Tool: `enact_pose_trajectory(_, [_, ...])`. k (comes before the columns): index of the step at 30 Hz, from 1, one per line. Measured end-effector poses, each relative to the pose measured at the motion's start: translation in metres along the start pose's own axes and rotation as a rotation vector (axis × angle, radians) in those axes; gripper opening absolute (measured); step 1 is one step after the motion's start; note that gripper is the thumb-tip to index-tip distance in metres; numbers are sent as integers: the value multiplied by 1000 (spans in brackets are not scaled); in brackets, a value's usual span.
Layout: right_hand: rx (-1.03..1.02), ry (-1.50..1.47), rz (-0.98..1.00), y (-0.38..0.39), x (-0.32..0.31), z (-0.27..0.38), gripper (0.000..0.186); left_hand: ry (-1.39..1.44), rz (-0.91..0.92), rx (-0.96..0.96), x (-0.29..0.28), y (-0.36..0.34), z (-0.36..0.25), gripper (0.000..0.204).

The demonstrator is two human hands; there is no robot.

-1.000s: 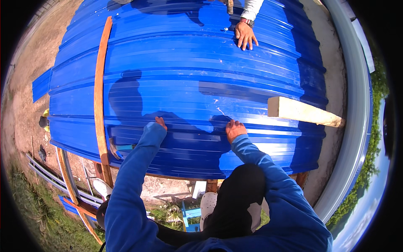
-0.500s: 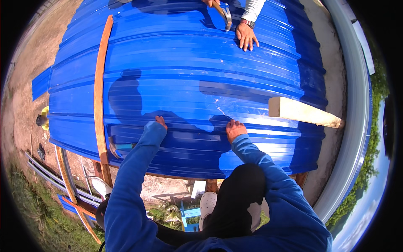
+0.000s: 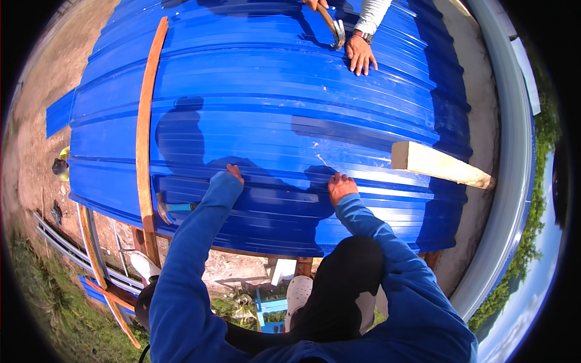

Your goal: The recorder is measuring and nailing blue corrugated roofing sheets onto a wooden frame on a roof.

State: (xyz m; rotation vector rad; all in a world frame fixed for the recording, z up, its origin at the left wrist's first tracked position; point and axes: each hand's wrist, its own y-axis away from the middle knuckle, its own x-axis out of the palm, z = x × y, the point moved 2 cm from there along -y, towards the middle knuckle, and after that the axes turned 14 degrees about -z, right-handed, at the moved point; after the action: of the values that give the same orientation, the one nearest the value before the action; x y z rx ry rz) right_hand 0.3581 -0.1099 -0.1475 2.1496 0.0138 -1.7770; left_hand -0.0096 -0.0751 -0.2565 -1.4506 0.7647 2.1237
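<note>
Okay, far left, seeing a person in yellow (image 3: pixel 63 163) just past the edge of the blue ribbed metal sheet (image 3: pixel 260 78), spread across the middle, under both hands. Next, got a reddish-brown wooden strip (image 3: pixel 144 115) lying across the ribs. Near its lower end, got a blue-handled claw hammer (image 3: pixel 178 207) flat on the sheet, between strip and left forearm. Then left hand (image 3: pixel 235 173): resting on the sheet, fingers curled and narrow; can't tell whether gripping a rib or just pressing. Below the sheet's near edge, seeing a pale clog (image 3: pixel 298 290). Up top, seeing a second hammer (image 3: pixel 339 35) in a co-worker's hand (image 3: pixel 314 5), head close to the sheet; can't tell whether touching. Then right hand (image 3: pixel 343 189): on the sheet, fingers bent, close together; can't tell whether gripping anything. Further up, seeing a co-worker's other hand (image 3: pixel 361 55) flat on the sheet, fingers spread, dark watch (image 3: pixel 367 37) on wrist. Right side, got a pale squared timber (image 3: pixel 445 166) reaching over the sheet from the grey concrete strip (image 3: pixel 482 115).
</note>
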Motion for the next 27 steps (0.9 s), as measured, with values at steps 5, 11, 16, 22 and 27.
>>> enact_pose_trajectory(5, [11,3,-1,4,7,-6,28,47,60,8,-31,-12,-4,54])
enact_pose_trajectory(11, [-7,11,-40,2,5,-4,28,-153,-22,164,-23,-4,-2,50])
enact_pose_trajectory(16, [7,19,32,4,4,-5,29,68,198,66,-14,-14,-12,51])
enact_pose_trajectory(22, [4,16,15,4,5,-6,29,-68,44,42,0,-8,-11,51])
enact_pose_trajectory(27, [8,28,0,6,7,-17,30,10,62,119,-27,-21,-10,52])
